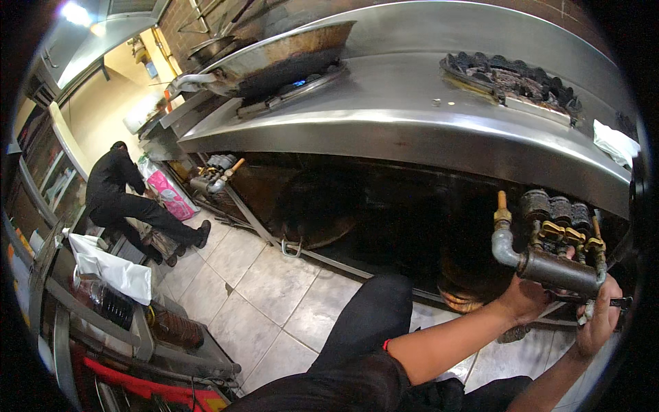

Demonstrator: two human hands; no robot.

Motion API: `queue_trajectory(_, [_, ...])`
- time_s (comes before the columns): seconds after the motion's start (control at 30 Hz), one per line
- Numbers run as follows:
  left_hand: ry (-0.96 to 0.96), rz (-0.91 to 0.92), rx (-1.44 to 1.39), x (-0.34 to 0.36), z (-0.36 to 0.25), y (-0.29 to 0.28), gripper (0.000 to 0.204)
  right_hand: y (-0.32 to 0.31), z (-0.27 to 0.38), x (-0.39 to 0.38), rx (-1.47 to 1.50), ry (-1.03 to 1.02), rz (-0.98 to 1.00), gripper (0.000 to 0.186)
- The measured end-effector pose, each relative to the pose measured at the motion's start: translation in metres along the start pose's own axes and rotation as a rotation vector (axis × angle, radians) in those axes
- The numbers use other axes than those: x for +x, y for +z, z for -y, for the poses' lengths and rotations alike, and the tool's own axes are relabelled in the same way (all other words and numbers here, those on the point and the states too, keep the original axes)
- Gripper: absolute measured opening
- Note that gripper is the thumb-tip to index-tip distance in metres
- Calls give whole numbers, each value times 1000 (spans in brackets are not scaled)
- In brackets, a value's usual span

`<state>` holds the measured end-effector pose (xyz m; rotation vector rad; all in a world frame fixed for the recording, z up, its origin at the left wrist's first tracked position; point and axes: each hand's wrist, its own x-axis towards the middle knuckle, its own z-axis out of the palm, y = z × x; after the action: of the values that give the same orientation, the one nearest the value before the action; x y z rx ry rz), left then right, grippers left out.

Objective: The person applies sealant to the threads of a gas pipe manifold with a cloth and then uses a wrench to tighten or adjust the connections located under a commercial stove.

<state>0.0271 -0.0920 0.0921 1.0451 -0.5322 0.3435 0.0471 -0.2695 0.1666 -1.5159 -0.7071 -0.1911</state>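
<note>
Under the front edge of the steel stove, a dark gas manifold (559, 268) carries several brass valves (564, 235). A grey pipe elbow (505, 248) joins its left end. My left hand (527, 299) reaches round the manifold from below. Most of its fingers are hidden behind the pipe, and a fingertip shows among the valves. Close beside it, my right hand (598, 319) is closed around a whitish pipe fitting (585, 314) below the manifold's right end. A dark bar-like piece (622, 302) sticks out by the right fingers; I cannot tell whether it is held.
Above is the stove top (384, 89), with a bare burner (515, 82) and a large wok (281, 58) over a blue flame. A person in black (117, 185) bends beside a pink sack (170, 194) at the far left. A cluttered rack (89, 319) stands at left on tiled floor (274, 295).
</note>
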Motion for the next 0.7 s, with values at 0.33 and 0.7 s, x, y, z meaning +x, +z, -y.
queue_trajectory(0.33, [-142,190,-1038,7,6,1,59,10,6,-2,2,-55,-102,33])
queue_trajectory(0.7, [-162,19,-861,-2,-14,-1,46,15,9,0,151,-70,-92,27])
